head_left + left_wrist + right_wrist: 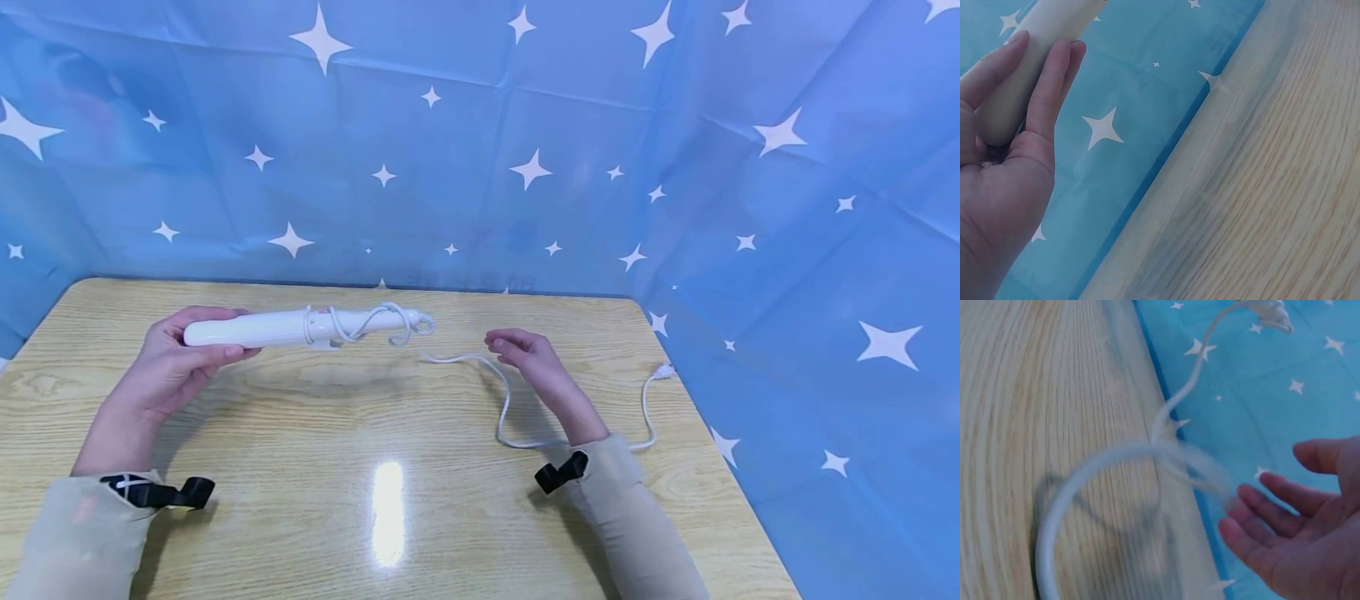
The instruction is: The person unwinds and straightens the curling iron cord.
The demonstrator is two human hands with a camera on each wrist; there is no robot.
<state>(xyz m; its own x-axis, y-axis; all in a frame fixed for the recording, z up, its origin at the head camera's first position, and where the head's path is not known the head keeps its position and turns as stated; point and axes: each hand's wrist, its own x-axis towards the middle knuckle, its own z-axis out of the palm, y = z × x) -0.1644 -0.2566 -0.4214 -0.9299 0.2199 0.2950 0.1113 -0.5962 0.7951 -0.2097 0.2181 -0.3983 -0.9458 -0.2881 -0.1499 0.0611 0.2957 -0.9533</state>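
Observation:
A long white hair iron (262,329) is held level above the table by my left hand (165,362), whose fingers and thumb grip its thick rounded end. Part of its white cord (408,321) is coiled loosely around the thinner end. In the left wrist view the fingers lie along both sides of the iron's pale body (1007,109). My right hand (540,367) is to the right of the iron, fingers slightly bent and apart. From the right wrist view, a blurred loop of cord (1110,453) runs close to the fingertips.
The loose cord (504,408) trails in a curve toward a white plug (663,372) near the right edge of the wooden table (300,517). Blue cloth with white stars (450,125) hangs behind and to the right.

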